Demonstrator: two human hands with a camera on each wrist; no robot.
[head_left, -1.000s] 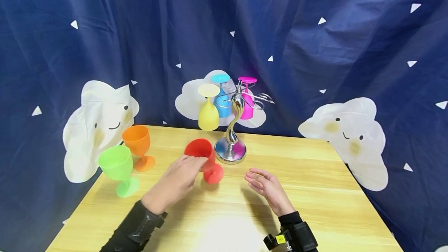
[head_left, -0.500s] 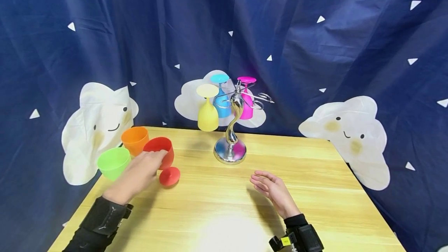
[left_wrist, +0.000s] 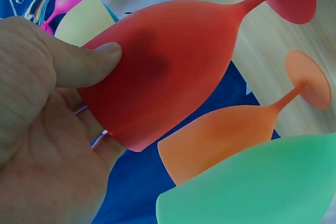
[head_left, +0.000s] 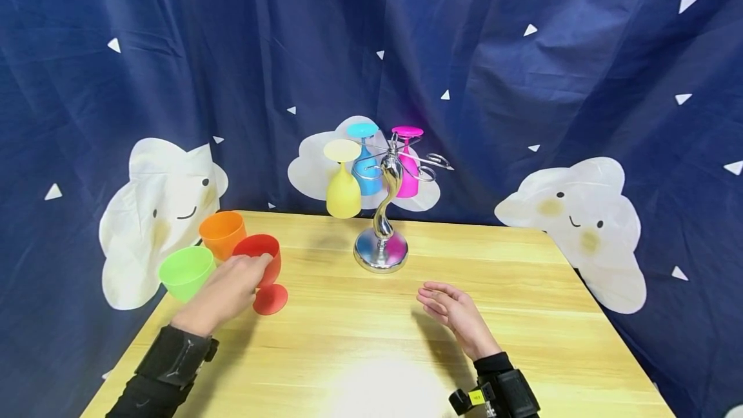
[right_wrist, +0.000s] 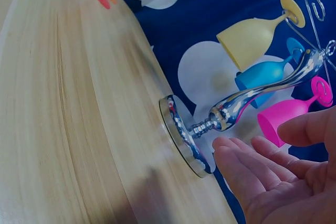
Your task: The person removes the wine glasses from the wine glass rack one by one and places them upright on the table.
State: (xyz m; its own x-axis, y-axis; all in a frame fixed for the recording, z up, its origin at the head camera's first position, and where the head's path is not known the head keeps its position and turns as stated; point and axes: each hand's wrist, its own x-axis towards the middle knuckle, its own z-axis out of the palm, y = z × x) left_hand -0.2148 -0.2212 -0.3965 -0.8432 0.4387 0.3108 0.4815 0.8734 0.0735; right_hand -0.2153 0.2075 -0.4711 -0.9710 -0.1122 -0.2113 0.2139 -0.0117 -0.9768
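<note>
In the head view my left hand [head_left: 235,282] holds a red plastic goblet [head_left: 259,257], which stands upright at the left of the table. The left wrist view shows the thumb [left_wrist: 102,61] pressed against the outside of its bowl near the rim; the other fingers are partly hidden behind the bowl. Close beside it are an orange goblet [head_left: 222,232] and a light green goblet [head_left: 184,269], their feet hidden behind my hand in the head view. My right hand [head_left: 458,316] hovers over the table with relaxed fingers and nothing in it.
A chrome stemware rack [head_left: 381,249] stands near the table's back edge. From its arms hang a yellow goblet [head_left: 344,192], a blue goblet [head_left: 367,173] and a pink goblet [head_left: 409,173], all upside down. Behind the wooden table [head_left: 493,263] hangs a dark blue curtain [head_left: 464,37].
My left hand has carried the red goblet left, from beside the rack's base to the green and orange goblets, lastly shifting it slightly. The right hand has drifted slightly to the right.
</note>
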